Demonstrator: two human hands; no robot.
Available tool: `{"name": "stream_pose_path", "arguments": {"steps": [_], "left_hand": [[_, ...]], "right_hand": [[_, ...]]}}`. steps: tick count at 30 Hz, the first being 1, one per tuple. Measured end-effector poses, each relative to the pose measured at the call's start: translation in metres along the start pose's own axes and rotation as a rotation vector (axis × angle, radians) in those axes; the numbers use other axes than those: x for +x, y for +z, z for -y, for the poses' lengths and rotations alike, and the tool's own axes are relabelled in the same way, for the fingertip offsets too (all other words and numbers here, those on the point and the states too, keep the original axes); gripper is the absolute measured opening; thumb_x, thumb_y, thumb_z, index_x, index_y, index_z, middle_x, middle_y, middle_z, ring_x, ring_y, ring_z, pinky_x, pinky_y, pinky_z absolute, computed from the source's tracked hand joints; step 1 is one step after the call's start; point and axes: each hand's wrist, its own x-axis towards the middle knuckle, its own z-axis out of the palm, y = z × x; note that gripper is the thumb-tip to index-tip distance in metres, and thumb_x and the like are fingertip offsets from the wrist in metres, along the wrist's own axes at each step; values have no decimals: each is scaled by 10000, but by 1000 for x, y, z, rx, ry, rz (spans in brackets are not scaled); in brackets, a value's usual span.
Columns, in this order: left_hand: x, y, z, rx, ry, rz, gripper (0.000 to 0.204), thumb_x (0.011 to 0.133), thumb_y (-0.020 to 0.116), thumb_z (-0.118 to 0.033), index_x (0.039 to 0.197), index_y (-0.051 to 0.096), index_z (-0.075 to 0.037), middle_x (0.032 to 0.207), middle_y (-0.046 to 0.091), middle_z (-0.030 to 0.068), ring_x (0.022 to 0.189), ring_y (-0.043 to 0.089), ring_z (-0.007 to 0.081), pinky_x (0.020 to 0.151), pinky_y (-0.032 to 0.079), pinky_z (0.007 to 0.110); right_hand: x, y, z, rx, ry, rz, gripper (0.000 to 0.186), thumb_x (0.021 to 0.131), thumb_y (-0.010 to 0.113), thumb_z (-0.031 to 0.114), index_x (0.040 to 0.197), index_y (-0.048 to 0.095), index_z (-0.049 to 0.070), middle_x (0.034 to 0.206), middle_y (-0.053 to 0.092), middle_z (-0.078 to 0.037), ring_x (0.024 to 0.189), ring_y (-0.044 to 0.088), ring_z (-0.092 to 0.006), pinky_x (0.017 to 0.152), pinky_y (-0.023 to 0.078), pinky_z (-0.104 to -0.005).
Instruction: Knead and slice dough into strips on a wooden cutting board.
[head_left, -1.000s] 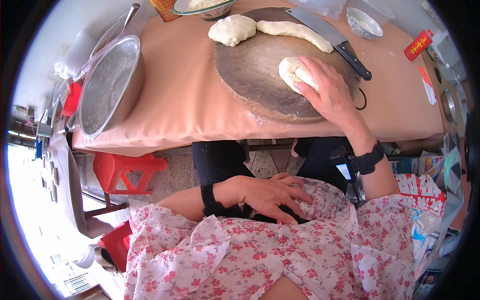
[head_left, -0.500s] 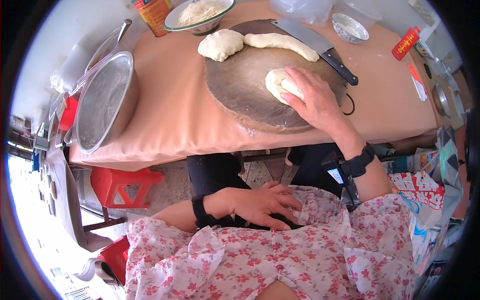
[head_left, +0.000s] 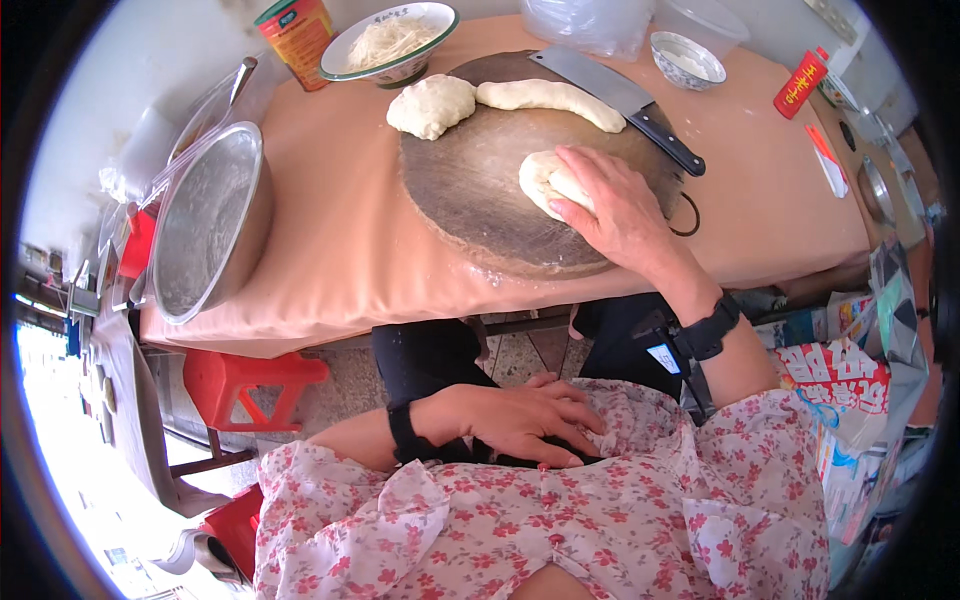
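Note:
My right hand (head_left: 620,208) is curved over a pale lump of dough (head_left: 545,182), thumb on the near side and fingers over the top. The dough sits on a round wooden chopping board (head_left: 470,200). Behind it, a long dough roll (head_left: 550,98) curves along the far edge, touching a rougher dough lump (head_left: 432,106) at the left. A cleaver (head_left: 600,82) lies at the board's far right, its black handle pointing toward me. Down in my lap rests my left hand (head_left: 525,422), empty, with its fingers stretched out.
A large metal basin (head_left: 212,225) stands at the table's left. Behind the board are an orange canister (head_left: 298,45), a bowl of pale shreds (head_left: 395,48) and a small bowl of white powder (head_left: 688,62). A red can (head_left: 800,85) lies at the right; a red stool (head_left: 255,385) stands below.
The view has tilted a little, so the table sits slightly lower in the picture. My right hand stays on the dough, and my left hand stays in my lap.

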Motion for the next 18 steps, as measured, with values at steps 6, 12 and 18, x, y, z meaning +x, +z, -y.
{"name": "stream_pose_path", "arguments": {"steps": [6, 12, 18], "left_hand": [[-1, -14, -7, -61, -105, 156, 392, 986, 512, -378, 1103, 673, -40, 1182, 560, 97, 1163, 423, 282, 1044, 249, 437], [-9, -22, -13, -110, -191, 194, 396, 985, 505, -405, 964, 685, -53, 1021, 569, 90, 1091, 443, 269, 1012, 262, 439], [-1, 1, -3, -91, 0, -72, 407, 983, 507, -409, 957, 680, -42, 1055, 587, 100, 1144, 439, 263, 1036, 246, 440]], "right_hand": [[-2, 1, -1, 1, 2, -11, 540, 918, 614, 335, 1352, 473, 48, 1332, 530, -153, 1170, 521, -353, 941, 430, -484], [-2, 0, -2, -23, 1, -9, 552, 919, 610, 339, 1364, 465, 46, 1334, 528, -153, 1152, 526, -355, 938, 431, -486], [-1, 2, -3, -46, -30, -22, 546, 926, 599, 349, 1359, 469, 43, 1310, 545, -158, 1124, 543, -354, 921, 439, -487]]}}
